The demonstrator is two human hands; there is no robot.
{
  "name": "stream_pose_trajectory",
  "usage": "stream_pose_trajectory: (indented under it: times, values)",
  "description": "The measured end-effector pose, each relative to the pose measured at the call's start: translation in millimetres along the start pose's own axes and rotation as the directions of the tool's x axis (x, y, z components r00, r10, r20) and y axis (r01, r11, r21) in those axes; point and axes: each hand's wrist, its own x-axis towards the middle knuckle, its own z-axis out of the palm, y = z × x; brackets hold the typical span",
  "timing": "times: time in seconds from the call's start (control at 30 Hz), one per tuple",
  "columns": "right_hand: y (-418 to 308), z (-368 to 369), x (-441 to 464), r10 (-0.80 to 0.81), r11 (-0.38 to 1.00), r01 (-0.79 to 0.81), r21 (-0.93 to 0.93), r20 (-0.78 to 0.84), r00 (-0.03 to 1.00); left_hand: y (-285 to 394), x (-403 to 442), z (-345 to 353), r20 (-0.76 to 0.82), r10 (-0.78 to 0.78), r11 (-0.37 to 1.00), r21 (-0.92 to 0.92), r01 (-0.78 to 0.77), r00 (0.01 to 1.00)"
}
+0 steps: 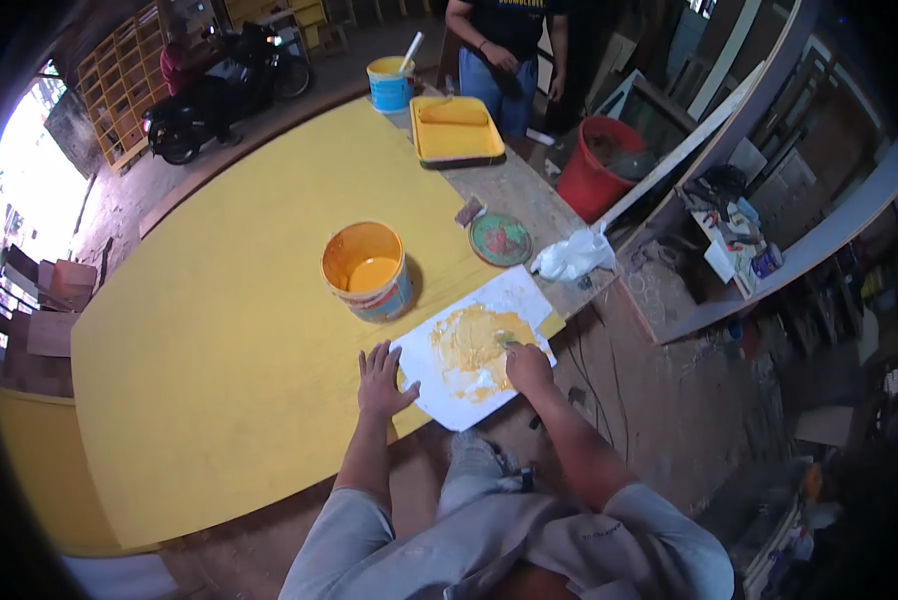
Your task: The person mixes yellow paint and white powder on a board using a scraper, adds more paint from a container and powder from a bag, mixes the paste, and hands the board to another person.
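A white board (432, 395) lies at the near edge of the yellow panel (209, 330), with yellow and white paste (469, 345) smeared over it. My right hand (529, 368) is closed round a small tool (506, 341) whose end rests in the paste; its shape is mostly hidden. With fingers spread, my left hand (383, 380) lies at the board's left edge and holds nothing. Beyond the board stands an open bucket (366, 300) with orange-yellow paint inside. A round green and red lid (500, 240) and a crumpled white plastic bag (575, 255) lie behind the board.
A paint tray (456, 145) with a roller (454, 114) and a blue bucket (390, 90) stand at the far end. A person (509, 45) stands behind them. A red bin (599, 170) is at the right, a motorcycle (219, 90) at the back left.
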Motion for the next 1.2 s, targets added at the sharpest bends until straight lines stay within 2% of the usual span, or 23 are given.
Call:
stream_pose_trajectory:
  times: [0.13,0.17,0.23,0.37,0.47,0.57,0.67,0.8,0.83,0.9,1.0,1.03,1.13,1.2]
  values:
    - [3.5,-4.8,-5.7,-0.033,0.999,0.037,-0.018,0.202,0.979,-3.6,1.7,3.0,-0.002,0.022,1.000,-0.015,-0.022,1.000]
    - [2.8,-6.0,-6.9,-0.056,0.998,0.053,0.026,0.107,0.993,-6.4,0.8,6.5,-0.020,0.034,0.999,-0.006,-0.034,0.999]
    - [-13.1,-20.6,-4.6,-0.016,1.000,0.016,-0.014,0.008,1.000,-3.0,2.9,6.8,-0.016,0.008,1.000,-0.013,-0.008,1.000]
    - [4.3,2.7,-19.7,0.003,0.999,0.001,-0.032,0.122,0.993,2.7,4.1,0.7,0.014,-0.019,1.000,-0.014,0.019,1.000]
    - [-5.2,-23.3,-20.7,-0.093,0.995,0.088,0.049,0.108,0.990,2.0,2.7,1.1,-0.003,-0.011,0.999,-0.036,0.011,1.000]
    - [-16.1,-44.7,1.1,0.007,0.999,-0.008,0.034,0.040,0.999,1.9,3.7,1.2,0.013,-0.014,1.000,-0.018,0.014,1.000]
    - [-3.2,-49.2,24.1,0.106,0.978,-0.077,-0.192,0.147,0.983,-0.7,2.8,2.6,0.004,-0.009,1.000,-0.025,0.009,1.000]
    - [-49.5,-72.3,28.9,0.188,0.909,-0.020,-0.417,0.365,0.912,-2.1,2.0,3.3,0.021,-0.032,0.999,-0.018,0.032,0.999]
    - [-58.0,-68.8,33.5,0.179,0.910,0.011,-0.414,0.416,0.892,-2.5,3.2,3.2,0.021,-0.029,0.999,-0.020,0.030,0.999]
    - [-72.7,-63.9,46.8,0.158,0.915,0.070,-0.398,0.512,0.844,-2.0,3.2,1.3,0.021,-0.024,0.999,-0.023,0.024,1.000]
    - [-71.5,-70.0,79.3,0.312,0.950,-0.215,-0.228,0.739,0.597,-4.6,2.2,2.6,0.009,-0.021,0.999,-0.047,0.022,1.000]
    - [-55.5,-86.1,79.5,0.200,0.924,-0.380,0.050,0.782,0.590,-4.6,2.0,2.2,0.011,-0.022,0.999,-0.048,0.023,1.000]
    - [-7.2,-117.8,76.3,0.162,0.854,-0.477,0.208,0.764,0.625,-3.7,1.8,-0.5,0.017,-0.034,0.998,-0.056,0.035,0.999]
    - [45.6,-123.8,72.9,0.134,0.837,-0.501,0.221,0.805,0.578,-3.5,3.3,-2.6,0.030,-0.041,0.997,-0.061,0.042,0.999]
